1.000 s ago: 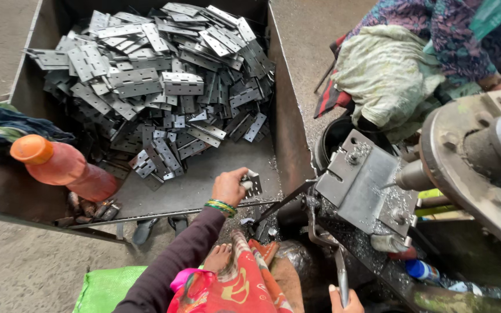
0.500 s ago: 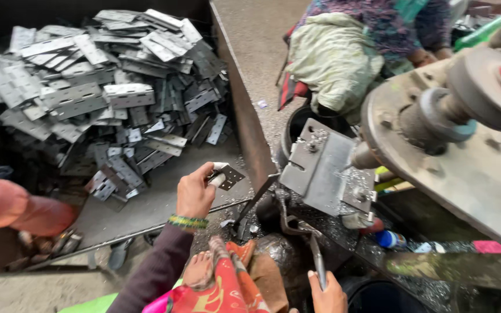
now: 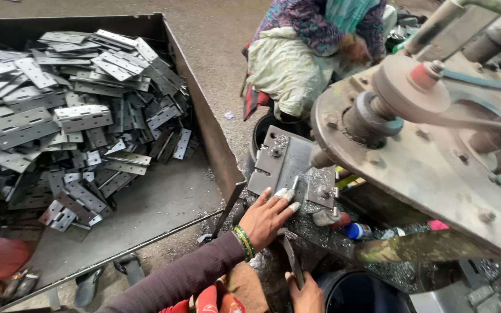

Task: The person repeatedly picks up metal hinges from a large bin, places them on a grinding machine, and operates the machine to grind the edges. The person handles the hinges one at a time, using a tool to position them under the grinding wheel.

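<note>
Small flat grey metal piece is sitting on the press's grey die plate, near its lower edge, long axis running away from the person. Left hand is lying just below it, fingers extended, fingertips pinching it. Right hand is gripping the lever handle, farther off. Bin of hinge plates is sitting left.

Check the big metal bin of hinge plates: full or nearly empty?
Partly full. The hinge plates are heaped across the far and left part of the metal bin, while its near floor is bare grey sheet.
</note>
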Motion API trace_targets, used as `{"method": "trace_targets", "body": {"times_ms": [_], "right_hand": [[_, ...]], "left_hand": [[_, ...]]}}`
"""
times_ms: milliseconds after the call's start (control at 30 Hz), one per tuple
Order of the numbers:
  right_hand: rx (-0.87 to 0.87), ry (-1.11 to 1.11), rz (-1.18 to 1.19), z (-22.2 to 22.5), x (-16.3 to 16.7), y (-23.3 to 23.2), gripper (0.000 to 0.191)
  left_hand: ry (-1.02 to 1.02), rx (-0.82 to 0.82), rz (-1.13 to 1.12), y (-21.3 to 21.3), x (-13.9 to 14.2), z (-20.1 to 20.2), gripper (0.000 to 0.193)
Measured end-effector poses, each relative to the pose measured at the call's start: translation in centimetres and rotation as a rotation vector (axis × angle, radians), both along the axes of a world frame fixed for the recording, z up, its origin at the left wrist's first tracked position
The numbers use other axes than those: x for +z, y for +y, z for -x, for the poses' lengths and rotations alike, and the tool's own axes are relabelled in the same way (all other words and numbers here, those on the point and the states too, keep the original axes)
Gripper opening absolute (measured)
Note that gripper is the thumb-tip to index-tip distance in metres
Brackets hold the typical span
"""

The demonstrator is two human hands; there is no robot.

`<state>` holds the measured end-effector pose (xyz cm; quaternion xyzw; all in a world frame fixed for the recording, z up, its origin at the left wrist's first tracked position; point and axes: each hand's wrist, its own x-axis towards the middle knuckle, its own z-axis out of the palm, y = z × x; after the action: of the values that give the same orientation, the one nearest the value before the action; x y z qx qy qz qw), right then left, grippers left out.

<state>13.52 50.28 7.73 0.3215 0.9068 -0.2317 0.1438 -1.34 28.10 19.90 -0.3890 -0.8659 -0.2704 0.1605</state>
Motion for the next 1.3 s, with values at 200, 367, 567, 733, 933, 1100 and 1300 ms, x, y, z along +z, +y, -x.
{"method": "trace_targets", "body": {"times_ms": [200,367,567,733,933,1100,1300], "right_hand": [[0.056,0.049,0.079,-0.2,-0.8,0.7,0.05],[0.262,-0.037,0.065,2.0,3.2,2.1,0.053],[0.178,-0.066,-0.036,1.6,4.9,0.2,0.063],[0.033,0.088,0.054,-0.7,0.8,-2.1,0.063],[0.162,0.138,0.101,0.5,2.2,-0.4,0.06],[0.216,-0.119,-0.001,3.1,7.1,-0.1,0.06],[0.196,-0.024,-0.128,1.4,3.0,-0.8,0.068]], "left_hand": [[-0.261,0.161,0.244,1.9,-1.6,2.8,0.065],[-0.185,0.258,0.116,3.2,-1.4,4.4,0.062],[-0.182,0.307,0.152,4.1,-1.7,2.8,0.061],[-0.062,0.251,0.011,2.9,-1.5,2.7,0.061],[-0.196,0.191,-0.018,1.6,-1.2,2.7,0.051],[-0.14,0.256,0.056,2.2,-1.5,2.2,0.053],[-0.123,0.255,0.071,2.8,-2.4,2.6,0.059]]}}
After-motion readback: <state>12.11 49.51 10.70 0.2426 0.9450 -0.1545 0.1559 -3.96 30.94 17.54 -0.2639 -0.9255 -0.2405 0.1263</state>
